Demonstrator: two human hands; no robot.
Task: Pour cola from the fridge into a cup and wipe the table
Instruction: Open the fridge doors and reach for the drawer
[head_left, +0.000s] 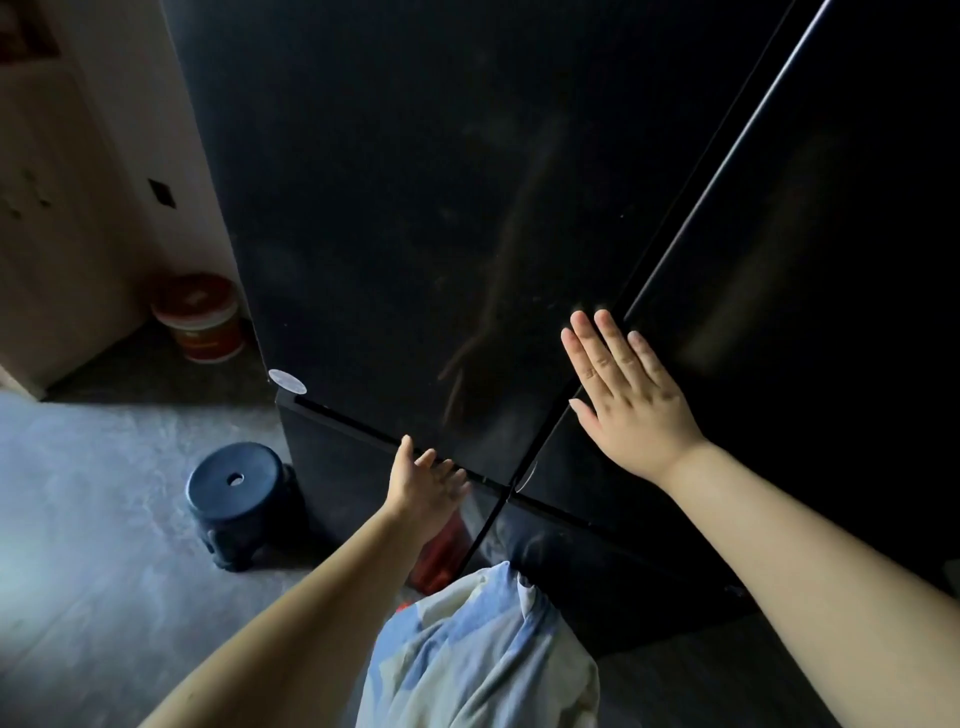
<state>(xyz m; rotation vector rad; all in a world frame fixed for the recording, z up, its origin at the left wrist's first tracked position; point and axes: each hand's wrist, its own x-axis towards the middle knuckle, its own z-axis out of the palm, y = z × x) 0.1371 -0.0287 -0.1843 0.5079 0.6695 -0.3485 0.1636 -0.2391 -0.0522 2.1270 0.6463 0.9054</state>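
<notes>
A tall black fridge (415, 208) with glossy double doors fills the upper view, all its doors closed. My right hand (623, 395) lies flat with straight fingers on the upper right door, beside the vertical seam. My left hand (423, 483) reaches to the bottom edge of the upper left door, fingers curled at the horizontal gap; whether they hook under the edge is unclear. No cola and no cup are in view.
A dark blue plastic stool (241, 499) stands on the grey floor left of the fridge. A red and white bucket (200, 317) sits in the corner by the wall. My light blue patterned clothing (483, 654) shows at the bottom.
</notes>
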